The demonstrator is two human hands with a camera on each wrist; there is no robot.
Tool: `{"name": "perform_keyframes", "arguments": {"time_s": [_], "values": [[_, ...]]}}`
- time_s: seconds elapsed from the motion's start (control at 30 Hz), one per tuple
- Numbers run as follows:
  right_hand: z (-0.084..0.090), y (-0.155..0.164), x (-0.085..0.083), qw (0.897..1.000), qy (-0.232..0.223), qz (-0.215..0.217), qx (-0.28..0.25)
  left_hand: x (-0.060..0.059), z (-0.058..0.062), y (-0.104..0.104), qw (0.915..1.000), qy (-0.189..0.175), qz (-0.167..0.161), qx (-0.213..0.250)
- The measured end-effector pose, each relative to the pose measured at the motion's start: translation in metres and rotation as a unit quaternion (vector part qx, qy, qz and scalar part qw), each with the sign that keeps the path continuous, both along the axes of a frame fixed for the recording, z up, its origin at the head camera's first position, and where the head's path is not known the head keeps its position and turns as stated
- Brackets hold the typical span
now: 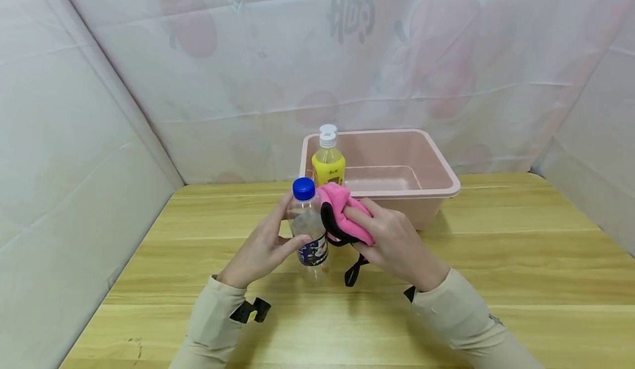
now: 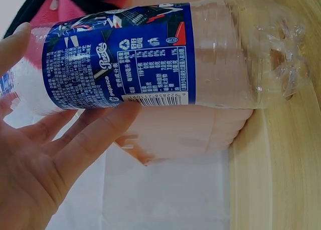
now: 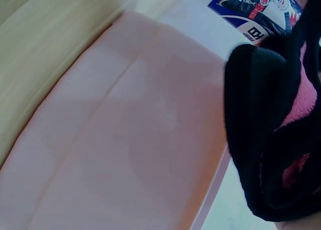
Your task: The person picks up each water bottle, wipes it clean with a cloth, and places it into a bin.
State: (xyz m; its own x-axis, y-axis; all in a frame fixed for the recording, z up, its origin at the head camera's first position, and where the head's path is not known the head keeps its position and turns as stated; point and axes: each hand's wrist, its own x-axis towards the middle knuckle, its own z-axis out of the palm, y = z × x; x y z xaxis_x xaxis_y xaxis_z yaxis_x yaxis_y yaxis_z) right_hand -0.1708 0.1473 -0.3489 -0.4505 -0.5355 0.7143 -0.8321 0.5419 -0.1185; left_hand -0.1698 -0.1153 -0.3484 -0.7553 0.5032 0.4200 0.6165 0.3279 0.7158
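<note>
The left hand [image 1: 258, 250] holds a clear plastic bottle with a blue cap and blue label [image 1: 308, 223] upright, fingers curled round its lower half. Touching the bottle's right side, the right hand [image 1: 397, 242] grips a pink fleece cloth with black trim [image 1: 342, 212]. Just beyond both hands, on the pale wooden table [image 1: 496, 281], stands a pink plastic tub [image 1: 397, 170] with a yellow-labelled, white-capped bottle [image 1: 328, 162] at its near left corner.
</note>
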Motion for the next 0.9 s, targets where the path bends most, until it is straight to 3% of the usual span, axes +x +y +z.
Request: {"name": "perform_keyframes", "arguments": {"time_s": [0.17,0.23,0.33,0.47,0.73,0.9], "values": [[-0.005,0.000,0.002,0.994,-0.054,-0.013,0.094,0.000,0.000,0.000,1.0000,-0.002,0.000,0.003],[-0.009,-0.002,0.004,0.985,-0.092,-0.011,0.148,0.000,0.000,0.000,1.0000,-0.003,0.001,0.005],[-0.018,-0.005,0.005,0.962,-0.146,-0.009,0.229,0.000,0.000,0.000,1.0000,0.004,0.005,0.001],[-0.027,-0.009,0.004,0.945,-0.175,-0.020,0.277,0.000,0.000,0.000,0.9999,0.011,0.010,-0.006],[-0.025,-0.007,0.002,0.946,-0.162,-0.019,0.280,-0.002,0.000,0.001,0.9999,0.005,0.011,-0.006],[-0.018,-0.003,0.001,0.955,-0.152,-0.016,0.255,-0.001,0.000,0.001,0.9999,0.002,0.010,-0.005]]}}
